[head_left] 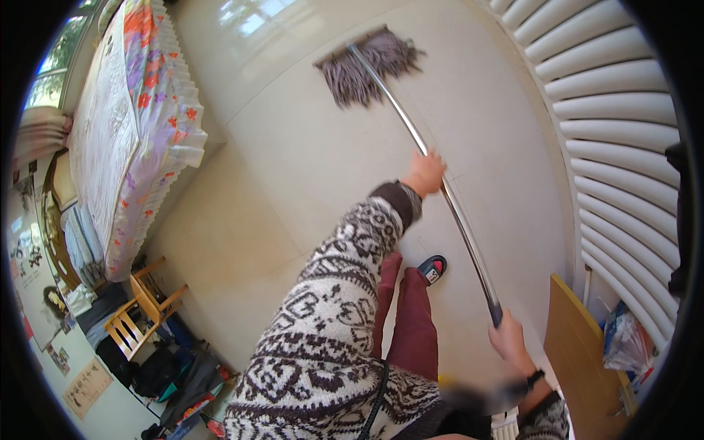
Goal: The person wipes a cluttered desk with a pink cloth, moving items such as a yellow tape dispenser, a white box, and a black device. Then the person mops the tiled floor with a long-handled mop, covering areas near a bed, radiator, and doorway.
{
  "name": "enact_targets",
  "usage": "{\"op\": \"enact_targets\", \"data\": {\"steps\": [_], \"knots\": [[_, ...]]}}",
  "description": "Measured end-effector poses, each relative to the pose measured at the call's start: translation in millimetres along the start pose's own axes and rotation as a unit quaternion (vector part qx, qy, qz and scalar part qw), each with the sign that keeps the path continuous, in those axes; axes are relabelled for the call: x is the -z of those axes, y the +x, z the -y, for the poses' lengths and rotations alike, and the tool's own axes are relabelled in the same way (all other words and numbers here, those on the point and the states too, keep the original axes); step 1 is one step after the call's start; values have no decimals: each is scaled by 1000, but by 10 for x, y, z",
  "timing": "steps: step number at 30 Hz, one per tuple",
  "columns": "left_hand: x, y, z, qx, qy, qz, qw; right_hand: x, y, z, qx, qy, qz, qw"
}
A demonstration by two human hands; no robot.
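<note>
Tiled floor [293, 161]; mop [370, 66] ahead, handle in both hands.

At the upper left of your frame stands a bed [110, 125] with a floral frilled cover. Below it, at lower left, you have a small wooden chair [143, 308]. A white ribbed radiator [623, 139] curves down the right, with a wooden board [579, 359] leaning at lower right.
</note>
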State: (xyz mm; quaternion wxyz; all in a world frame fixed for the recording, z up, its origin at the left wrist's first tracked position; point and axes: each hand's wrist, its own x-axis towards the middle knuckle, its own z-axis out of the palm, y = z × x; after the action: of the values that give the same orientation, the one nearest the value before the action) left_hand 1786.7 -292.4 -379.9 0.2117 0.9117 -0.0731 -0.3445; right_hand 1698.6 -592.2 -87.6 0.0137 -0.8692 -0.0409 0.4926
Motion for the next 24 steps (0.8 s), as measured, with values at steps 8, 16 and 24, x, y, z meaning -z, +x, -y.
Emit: {"op": "enact_targets", "data": {"steps": [8,16,24], "knots": [[122,-577,2228,212,87,-59,972,-819,1775,2449,143,41,14,989],[-822,-1531,2598,231,17,-151,961,-1158,1248,2282,172,-17,71,982],[-1639,-2094,981,163,-15,-52,985,-928,-196,380,147,-133,116,973]]}}
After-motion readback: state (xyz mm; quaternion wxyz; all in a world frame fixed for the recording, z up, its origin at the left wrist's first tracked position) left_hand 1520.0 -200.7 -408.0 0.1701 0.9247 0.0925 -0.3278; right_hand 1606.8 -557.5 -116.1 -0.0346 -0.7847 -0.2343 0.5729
